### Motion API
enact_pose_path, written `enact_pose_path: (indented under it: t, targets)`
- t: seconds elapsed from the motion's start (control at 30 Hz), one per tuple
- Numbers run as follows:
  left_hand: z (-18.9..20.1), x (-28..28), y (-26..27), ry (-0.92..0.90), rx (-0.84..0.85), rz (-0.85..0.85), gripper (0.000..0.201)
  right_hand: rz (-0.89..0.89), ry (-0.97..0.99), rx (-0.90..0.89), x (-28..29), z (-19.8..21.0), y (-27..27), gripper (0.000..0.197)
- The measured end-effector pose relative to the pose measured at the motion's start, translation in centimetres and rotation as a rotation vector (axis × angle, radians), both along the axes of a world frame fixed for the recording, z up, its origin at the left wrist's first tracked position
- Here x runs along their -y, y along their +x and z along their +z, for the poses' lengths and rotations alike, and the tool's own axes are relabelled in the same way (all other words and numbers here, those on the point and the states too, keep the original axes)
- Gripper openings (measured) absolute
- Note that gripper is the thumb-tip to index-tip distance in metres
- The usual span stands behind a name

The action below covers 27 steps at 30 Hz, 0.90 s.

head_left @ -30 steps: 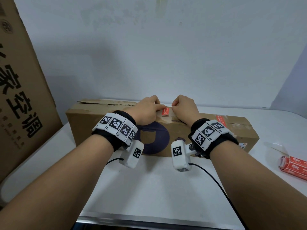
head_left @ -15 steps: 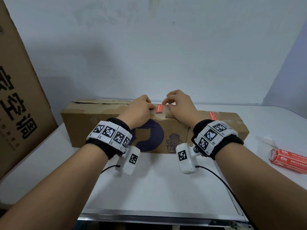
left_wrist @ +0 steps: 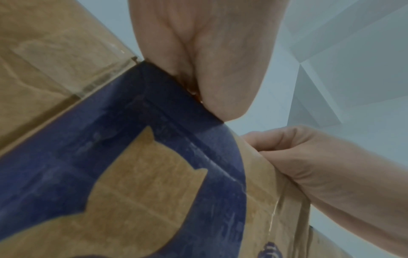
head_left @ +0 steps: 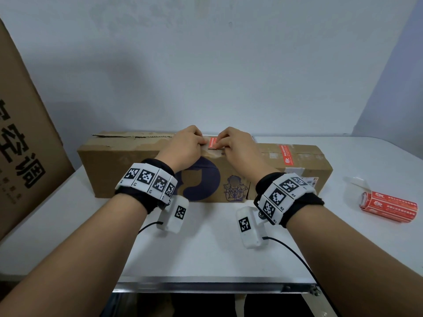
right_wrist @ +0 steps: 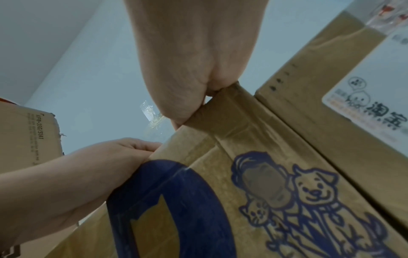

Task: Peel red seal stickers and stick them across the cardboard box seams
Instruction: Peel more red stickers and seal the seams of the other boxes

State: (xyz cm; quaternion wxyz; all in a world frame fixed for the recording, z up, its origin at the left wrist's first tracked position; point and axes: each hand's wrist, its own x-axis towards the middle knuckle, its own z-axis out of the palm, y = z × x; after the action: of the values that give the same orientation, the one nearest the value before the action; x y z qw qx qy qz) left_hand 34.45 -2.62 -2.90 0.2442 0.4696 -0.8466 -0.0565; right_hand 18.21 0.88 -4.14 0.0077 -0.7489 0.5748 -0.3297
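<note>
Red paper is showing between the two sets of fingers: the red seal sticker [head_left: 213, 143] is lying on the top face of the cardboard box [head_left: 128, 165], near its near top edge and about midway along its length. The left hand [head_left: 186, 147] is curling its fingers down onto the sticker's left edge, and the right hand [head_left: 238, 148] is doing the same on the right edge; whether they are pinching the sticker or only pressing it flat I cannot tell, since both wrist views are showing only the heels of the hands against the box's edge.

What could go wrong, as I judge it: if one side is being pressed before the other, the sticker may crease or trap a bubble, and if it is sitting short of the seam it will not bridge it. Old clear tape and scuffed card on the box may also be giving the glue a poor hold, so a corner could lift.

Small and rectangular, the sticker is carrying pale print too fine to read. A second red sticker [head_left: 286, 153] is already lying across the top far to the right. On the white table [head_left: 206, 248], well to the right, a sticker roll [head_left: 389, 207] is lying on its side. A large carton [head_left: 25, 145] is leaning at the left.
</note>
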Motion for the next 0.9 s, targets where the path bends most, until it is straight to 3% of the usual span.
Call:
enact_pose_path:
  t: [0.13,0.5,0.9]
  targets:
    - [0.07,-0.07,-0.06,0.028,0.016,0.000,0.039,0.010,-0.018,0.002,-0.69,0.10,0.08,0.036]
    - [-0.02,0.23,0.16,0.038,0.044,-0.027,0.040,0.026,-0.024,0.253,-0.84,-0.73,0.03,0.037]
    - [-0.22,0.15,0.79,-0.047,0.012,-0.109,0.040,-0.006,-0.027,0.231,-1.06,-0.55,-0.10,0.034]
